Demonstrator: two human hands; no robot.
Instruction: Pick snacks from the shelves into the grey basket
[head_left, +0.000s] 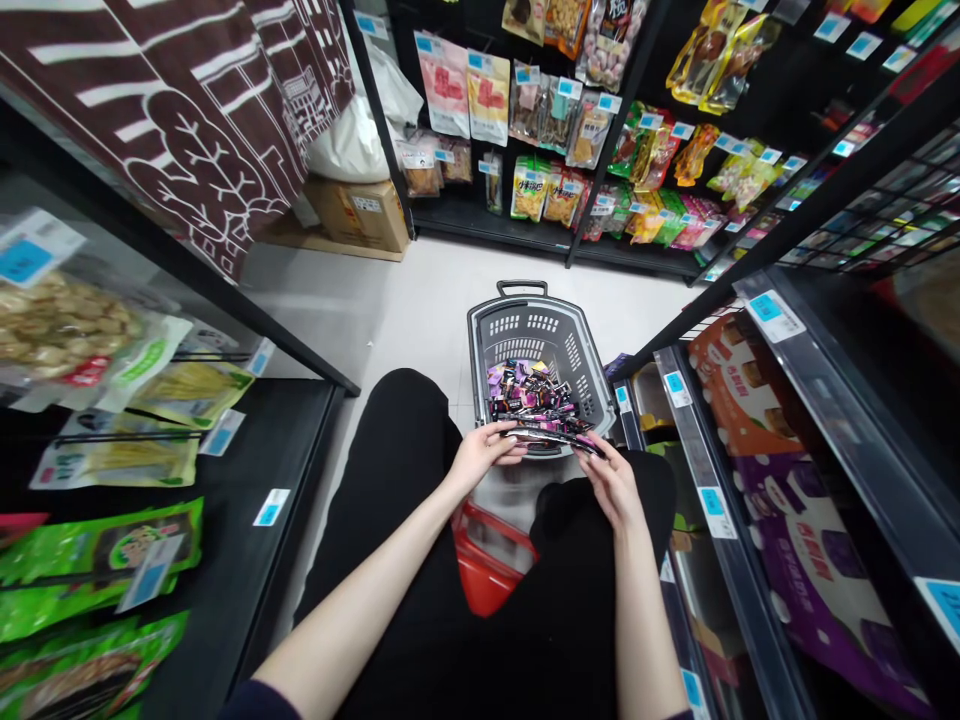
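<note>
My left hand [482, 457] and my right hand [613, 482] pinch the two ends of a dark, shiny snack packet [549, 436]. It is stretched level between them, seen almost edge-on; whether it is a single packet or a strip of several I cannot tell. Just below and beyond the hands stands a grey shopping basket [475, 345] with slotted walls and a dark handle. Several small purple, pink and black snack packets [534, 388] lie in a loose heap inside it. The held packet overlaps the near rim, which is partly hidden.
A red plastic piece [487, 565] shows between my black-clad legs. To my left stands a black shelf [274, 420] with bagged foods; to my right, a shelf holds purple bags [817, 560]. Hanging snack bags [487, 95] fill the back rack, beside a cardboard box [364, 215].
</note>
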